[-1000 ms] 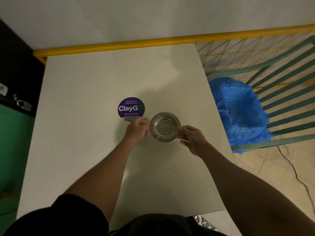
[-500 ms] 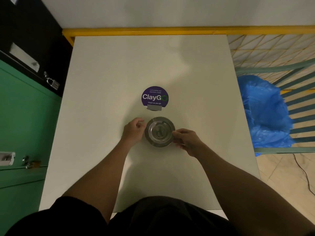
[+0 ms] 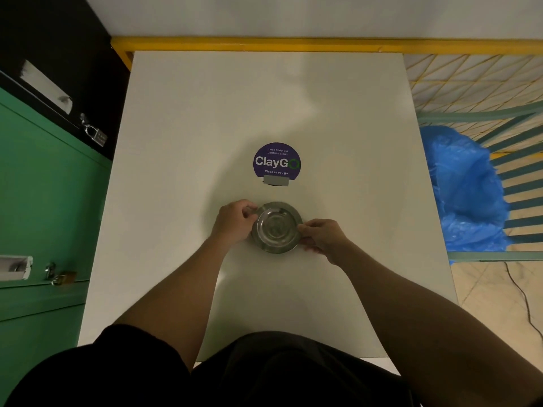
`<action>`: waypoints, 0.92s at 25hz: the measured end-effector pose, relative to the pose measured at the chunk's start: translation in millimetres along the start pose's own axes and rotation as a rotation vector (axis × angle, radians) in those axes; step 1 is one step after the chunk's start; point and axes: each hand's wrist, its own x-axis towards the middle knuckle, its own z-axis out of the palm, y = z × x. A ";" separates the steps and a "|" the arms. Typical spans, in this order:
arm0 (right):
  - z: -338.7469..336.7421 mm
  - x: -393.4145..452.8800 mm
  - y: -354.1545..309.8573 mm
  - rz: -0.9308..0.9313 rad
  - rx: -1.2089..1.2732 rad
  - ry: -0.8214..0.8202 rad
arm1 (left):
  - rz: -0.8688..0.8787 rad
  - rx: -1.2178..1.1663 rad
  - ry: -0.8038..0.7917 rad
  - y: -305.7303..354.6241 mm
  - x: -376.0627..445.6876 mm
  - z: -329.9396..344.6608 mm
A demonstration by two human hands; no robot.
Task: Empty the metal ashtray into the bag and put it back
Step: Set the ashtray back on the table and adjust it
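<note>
A round shiny metal ashtray (image 3: 276, 227) sits upright on the white table (image 3: 182, 160), near the middle, just below a purple sticker. Its bowl looks empty. My left hand (image 3: 233, 221) pinches the ashtray's left rim with curled fingers. My right hand (image 3: 321, 237) grips the right rim. A blue plastic bag (image 3: 467, 192) hangs open off the table's right side, about an arm's reach from the ashtray.
A round purple "ClayGo" sticker (image 3: 277, 161) with a grey tape strip lies above the ashtray. Green cabinets (image 3: 44, 201) with padlocks stand left. A yellow rail (image 3: 293, 44) runs behind the table. Green slats (image 3: 517, 183) and a floor cable (image 3: 523, 298) are right.
The ashtray has come leftwards from the side near the bag to the table's middle below the sticker. Both hands stay on its rim. My view has turned left.
</note>
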 end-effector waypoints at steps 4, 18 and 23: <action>1.3 -12.1 7.9 0.009 -0.019 -0.009 | -0.011 0.004 -0.007 -2.9 -0.2 -0.8; 0.7 -4.0 -6.3 -0.018 -0.062 0.171 | -0.260 -0.091 -0.053 -15.0 -21.9 1.9; 6.1 -9.5 14.3 0.029 0.028 0.187 | -0.199 -0.084 0.062 0.5 3.7 -8.2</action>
